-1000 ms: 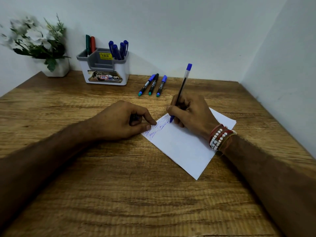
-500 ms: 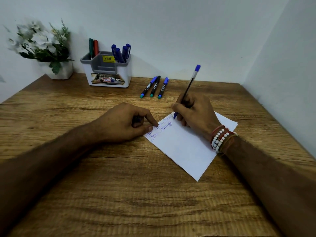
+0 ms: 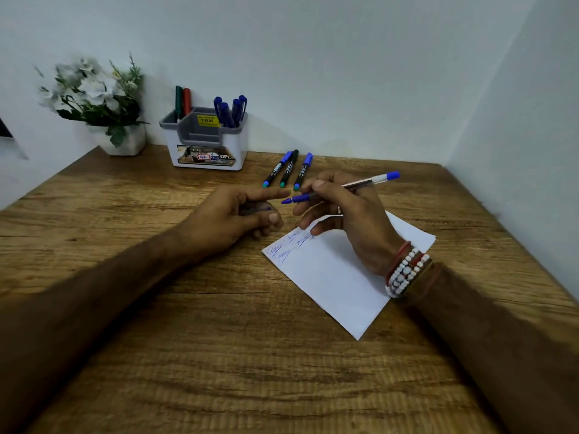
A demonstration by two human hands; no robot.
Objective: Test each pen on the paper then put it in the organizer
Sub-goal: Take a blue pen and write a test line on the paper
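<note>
My right hand holds a blue ballpoint pen lifted off the white paper, lying nearly level with its tip pointing left. My left hand hovers just left of the tip, index finger stretched out, the other fingers curled round a small blue pen cap that is mostly hidden. Blue scribbles mark the paper's near-left corner. The white and grey organizer stands at the back by the wall, with several blue pens and a green and a red one in it.
Three capped markers lie side by side on the wooden table between the organizer and my hands. A potted plant with white flowers stands in the back left corner. Walls close the table at the back and right.
My right hand lifted the pen from the paper and tipped it from upright to nearly level, tip toward my left hand. My left hand came off the paper's corner and rose.
</note>
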